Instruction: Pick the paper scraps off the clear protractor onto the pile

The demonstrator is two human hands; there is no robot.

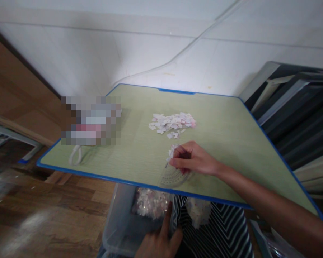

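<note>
My right hand pinches a clear plastic protractor against the folding table, near its front edge. A few small paper pieces lie just beside my fingertips. Farther back spreads a pile of small white and pinkish paper pieces. Below the table edge, my left hand is at the side of a translucent plastic bin, index finger stretched out and thumb apart, nothing visible in it. Inside the bin is a clear bag of paper pieces.
Another bag of pieces rests on the striped cloth over my lap. A blurred-out object with a white loop stands at the table's left. Dark panels lean at the right, and a white wall rises behind.
</note>
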